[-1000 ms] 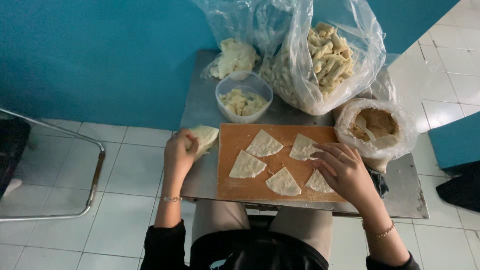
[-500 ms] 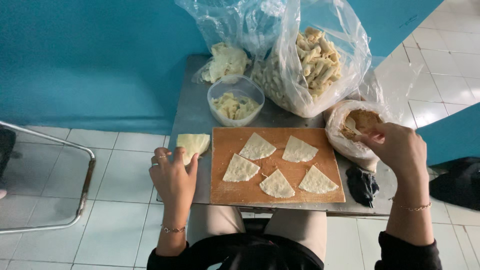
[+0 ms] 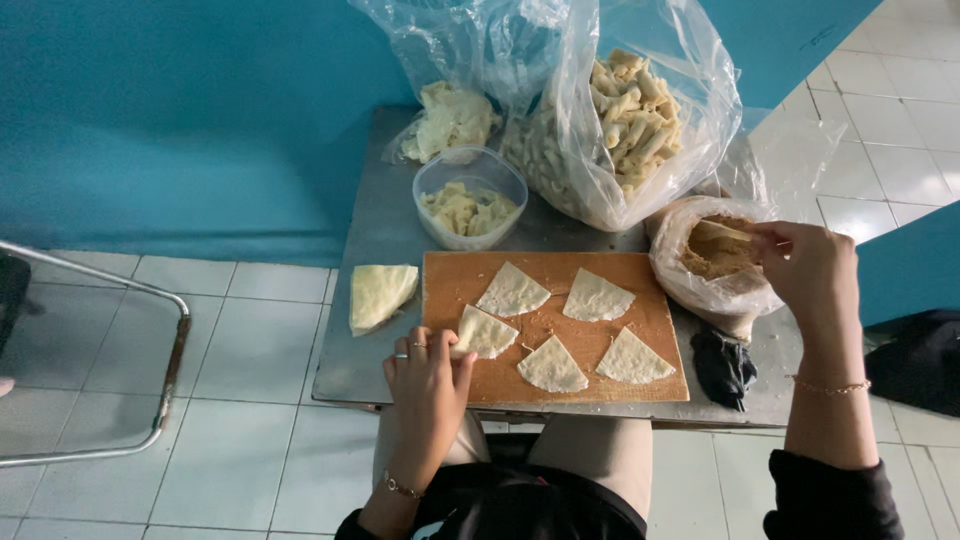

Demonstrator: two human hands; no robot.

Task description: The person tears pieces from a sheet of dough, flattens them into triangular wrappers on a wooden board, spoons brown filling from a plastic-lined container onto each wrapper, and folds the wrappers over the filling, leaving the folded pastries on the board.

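Note:
Several triangular dough wrappers lie on a wooden cutting board (image 3: 640,280). My left hand (image 3: 425,380) rests at the board's near left corner, fingertips touching the nearest wrapper (image 3: 485,332). My right hand (image 3: 805,265) grips a pale spoon or stick (image 3: 722,231) that dips into a bag-lined bowl of brown filling (image 3: 715,258) at the board's right end. A stack of folded wrappers (image 3: 380,293) lies left of the board.
A small metal table (image 3: 385,225) holds everything. Behind the board stand a clear tub of pale pieces (image 3: 470,205), a big clear bag of rolled pastries (image 3: 625,115), and another bag (image 3: 450,120). A dark cloth (image 3: 725,365) lies at right. A metal chair frame (image 3: 160,340) stands left.
My right hand left the board and reached into the filling bowl, taking hold of the spoon. My left hand moved from the folded stack to the board's near left wrapper.

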